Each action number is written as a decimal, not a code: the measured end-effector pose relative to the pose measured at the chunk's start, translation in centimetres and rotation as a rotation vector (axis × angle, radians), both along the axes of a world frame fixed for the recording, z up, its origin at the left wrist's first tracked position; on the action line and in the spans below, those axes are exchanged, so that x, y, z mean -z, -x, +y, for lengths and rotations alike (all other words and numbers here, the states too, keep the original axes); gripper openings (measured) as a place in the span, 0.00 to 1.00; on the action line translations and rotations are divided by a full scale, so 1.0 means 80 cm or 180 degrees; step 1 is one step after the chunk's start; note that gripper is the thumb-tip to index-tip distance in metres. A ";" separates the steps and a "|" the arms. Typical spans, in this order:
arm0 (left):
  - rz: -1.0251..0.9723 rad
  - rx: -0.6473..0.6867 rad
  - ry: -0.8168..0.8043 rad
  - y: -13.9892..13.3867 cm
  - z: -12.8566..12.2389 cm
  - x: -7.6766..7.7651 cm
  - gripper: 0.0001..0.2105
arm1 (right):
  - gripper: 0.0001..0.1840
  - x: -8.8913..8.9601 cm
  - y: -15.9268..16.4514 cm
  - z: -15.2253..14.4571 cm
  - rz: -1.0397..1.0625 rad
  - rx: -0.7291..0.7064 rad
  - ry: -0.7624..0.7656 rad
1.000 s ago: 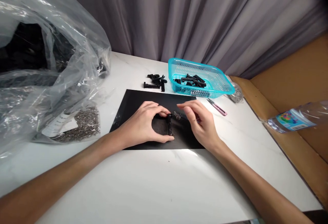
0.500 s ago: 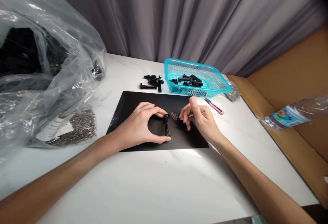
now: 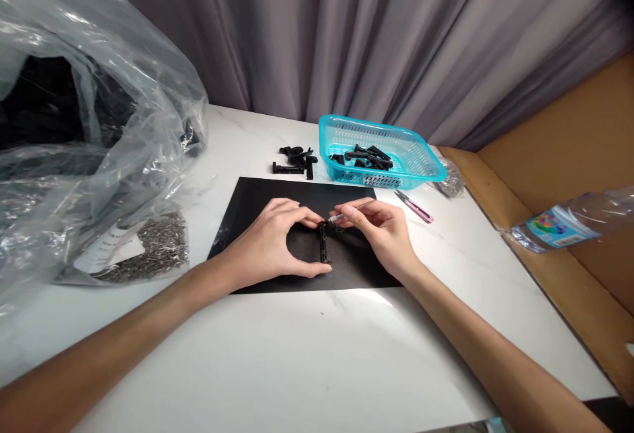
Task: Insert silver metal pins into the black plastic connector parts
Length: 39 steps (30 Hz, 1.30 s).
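Note:
Between the thumb and fingers of my left hand (image 3: 270, 238) stands a narrow black plastic part (image 3: 323, 243), gripped at its two ends over a black mat (image 3: 262, 195). My right hand (image 3: 384, 225) pinches a thin metallic tool (image 3: 365, 204), with its pale tip close to the far end of the black part. Whether the tip touches the part I cannot tell. Small metal pieces (image 3: 339, 228) lie just under my right fingertips, partly hidden by them.
Beyond the mat are a blue basket (image 3: 430, 167) with black parts in it and loose black parts (image 3: 296, 157). Pink-handled snips (image 3: 415, 207) lie to the right. Clear plastic bags (image 3: 163, 248) fill the left; a bottle (image 3: 559, 225) and cardboard (image 3: 559, 149) stand right.
My right hand has moved left and turned, bringing the thin tool's tip to the far end of the black part. My left hand keeps its hold.

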State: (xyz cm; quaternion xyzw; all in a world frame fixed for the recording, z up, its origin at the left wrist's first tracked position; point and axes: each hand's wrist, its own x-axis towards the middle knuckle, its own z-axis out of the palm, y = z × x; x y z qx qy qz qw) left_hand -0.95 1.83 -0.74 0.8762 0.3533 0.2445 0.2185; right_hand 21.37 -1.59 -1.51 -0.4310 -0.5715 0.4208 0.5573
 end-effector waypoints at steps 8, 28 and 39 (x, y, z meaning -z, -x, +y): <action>-0.0026 -0.0031 0.0054 0.000 -0.001 0.000 0.30 | 0.13 0.003 0.000 0.001 -0.0047 -0.0051 0.0117; -0.0134 0.0022 0.0139 -0.002 0.000 -0.004 0.28 | 0.14 0.005 0.000 -0.002 -0.0705 -0.0106 -0.0233; -0.0024 0.0114 0.0157 0.001 0.002 -0.005 0.30 | 0.16 0.005 0.005 -0.005 -0.0811 -0.0097 -0.0302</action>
